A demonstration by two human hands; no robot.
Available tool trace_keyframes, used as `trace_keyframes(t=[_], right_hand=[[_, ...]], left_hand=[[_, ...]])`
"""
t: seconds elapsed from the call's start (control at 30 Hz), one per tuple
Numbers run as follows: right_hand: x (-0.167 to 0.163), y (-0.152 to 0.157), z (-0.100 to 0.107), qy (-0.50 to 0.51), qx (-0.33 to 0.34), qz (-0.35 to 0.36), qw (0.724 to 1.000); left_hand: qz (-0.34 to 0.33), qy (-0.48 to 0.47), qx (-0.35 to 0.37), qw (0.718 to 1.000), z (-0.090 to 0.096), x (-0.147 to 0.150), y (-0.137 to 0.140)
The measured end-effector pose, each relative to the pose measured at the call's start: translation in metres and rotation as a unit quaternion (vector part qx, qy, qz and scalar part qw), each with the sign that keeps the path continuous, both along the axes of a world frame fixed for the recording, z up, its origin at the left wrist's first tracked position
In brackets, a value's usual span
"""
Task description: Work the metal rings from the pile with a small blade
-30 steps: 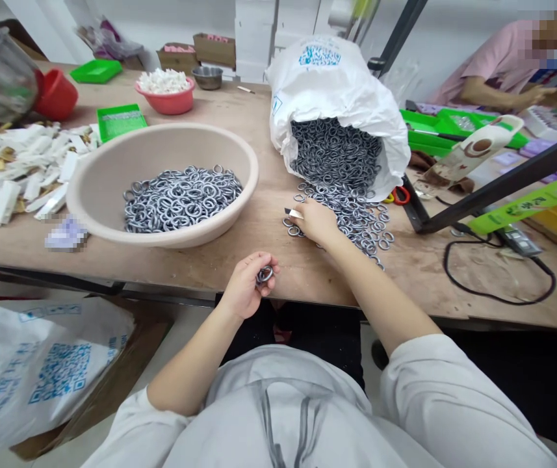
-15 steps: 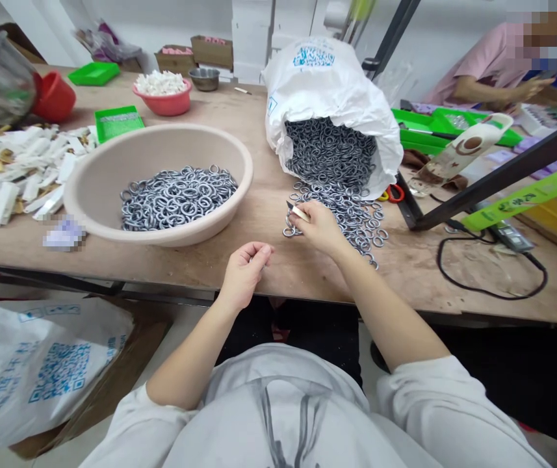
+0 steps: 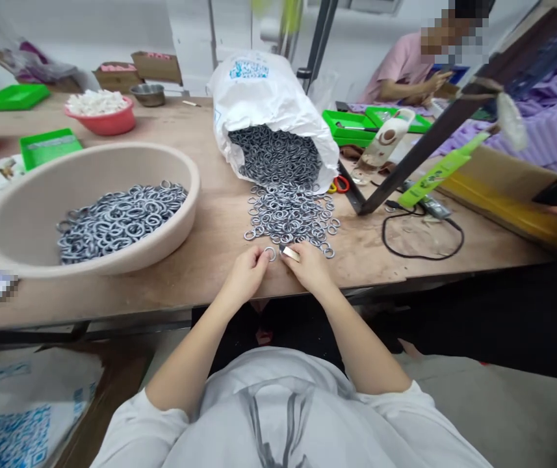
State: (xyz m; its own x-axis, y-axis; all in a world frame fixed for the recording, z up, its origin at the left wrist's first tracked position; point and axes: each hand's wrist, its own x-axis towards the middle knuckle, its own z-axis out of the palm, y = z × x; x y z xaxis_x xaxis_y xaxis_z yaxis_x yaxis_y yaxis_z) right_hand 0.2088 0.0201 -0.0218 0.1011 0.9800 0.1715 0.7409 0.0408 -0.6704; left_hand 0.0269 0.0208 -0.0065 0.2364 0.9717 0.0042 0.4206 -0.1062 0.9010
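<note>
A single grey ring (image 3: 273, 252) is pinched between thumb and fingers of my left hand (image 3: 245, 274), near the table's front edge. Right beside it, my right hand (image 3: 311, 268) grips a small knife (image 3: 290, 253) with a pale handle and a dark, pointed tip turned toward the ring. I cannot tell whether the tip touches the ring. Just beyond both hands, loose grey rings (image 3: 290, 211) lie in a pile. They spill from the mouth of a white sack (image 3: 271, 91) lying on its side. A large beige basin (image 3: 178, 237) at the left holds many similar rings.
Scissors (image 3: 340, 184) and a slanting dark metal post (image 3: 405, 156) stand right of the sack. A black cable (image 3: 384, 240) loops on the table (image 3: 220, 260). Behind are a pink bowl (image 3: 107, 127) of white pieces and green trays (image 3: 51, 153). A co-worker (image 3: 398, 68) sits at the back right.
My right hand has come back from the pile toward my left hand, still with the knife. The ring in my left hand now shows. The view has turned right.
</note>
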Motion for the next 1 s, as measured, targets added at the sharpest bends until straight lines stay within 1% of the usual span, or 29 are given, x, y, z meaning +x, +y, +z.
trace_keyframes(t=[0.03,0.07,0.13,0.17,0.2,0.23,0.3,0.37,0.4,0.5,0.53,0.57,0.6,0.67,0.7,0.77,0.8,0.87,0.93,1.0], right_hand=[[0.003,-0.002,0.003,0.035,0.005,0.017,0.999],[0.004,-0.004,0.006,0.094,0.013,0.049,0.994],[0.002,-0.011,0.014,0.213,0.033,0.131,0.968],[-0.001,-0.015,0.017,0.255,0.039,0.166,0.952],[-0.005,-0.019,0.020,0.282,0.046,0.187,0.940],[-0.011,-0.023,0.022,0.300,0.058,0.189,0.933],[-0.022,-0.031,0.023,0.325,0.091,0.154,0.928],[-0.033,-0.034,0.022,0.358,0.097,0.124,0.920],[-0.037,-0.034,0.022,0.381,0.077,0.123,0.913],[-0.045,-0.027,0.022,0.456,-0.036,0.155,0.876],[-0.046,-0.023,0.023,0.468,-0.064,0.161,0.866],[-0.045,-0.019,0.024,0.470,-0.075,0.159,0.865],[-0.044,-0.016,0.025,0.460,-0.070,0.150,0.873],[-0.040,-0.015,0.028,0.408,-0.038,0.130,0.903],[-0.038,-0.017,0.029,0.367,-0.018,0.131,0.921],[-0.034,-0.026,0.031,0.268,0.029,0.167,0.948],[-0.032,-0.031,0.032,0.218,0.053,0.193,0.955],[-0.032,-0.040,0.035,0.140,0.099,0.229,0.958],[-0.034,-0.046,0.037,0.094,0.122,0.235,0.960],[-0.036,-0.049,0.038,0.070,0.125,0.233,0.962]], left_hand=[[-0.011,-0.023,-0.010,1.000,0.001,0.000,-0.002],[-0.025,-0.050,-0.023,0.998,0.003,0.000,-0.005],[-0.056,-0.116,-0.055,0.990,0.006,0.002,-0.012],[-0.066,-0.155,-0.073,0.983,0.008,0.004,-0.016],[-0.069,-0.195,-0.091,0.974,0.009,0.006,-0.020],[-0.065,-0.234,-0.109,0.964,0.010,0.009,-0.024],[-0.041,-0.299,-0.135,0.944,0.010,0.012,-0.030],[-0.021,-0.333,-0.150,0.931,0.009,0.013,-0.034],[-0.016,-0.342,-0.156,0.927,0.008,0.013,-0.035],[-0.005,-0.359,-0.174,0.917,0.008,0.011,-0.037],[-0.002,-0.367,-0.183,0.912,0.008,0.009,-0.037],[0.001,-0.376,-0.191,0.907,0.008,0.008,-0.037],[0.001,-0.385,-0.198,0.902,0.008,0.007,-0.037],[0.003,-0.402,-0.206,0.892,0.008,0.004,-0.036],[0.004,-0.410,-0.204,0.889,0.008,0.003,-0.036],[0.002,-0.422,-0.198,0.885,0.007,0.000,-0.036],[0.000,-0.425,-0.196,0.884,0.006,-0.002,-0.037],[-0.006,-0.430,-0.196,0.881,0.004,-0.003,-0.038],[-0.010,-0.434,-0.199,0.879,0.003,-0.004,-0.039],[-0.018,-0.436,-0.200,0.877,0.002,-0.004,-0.040]])
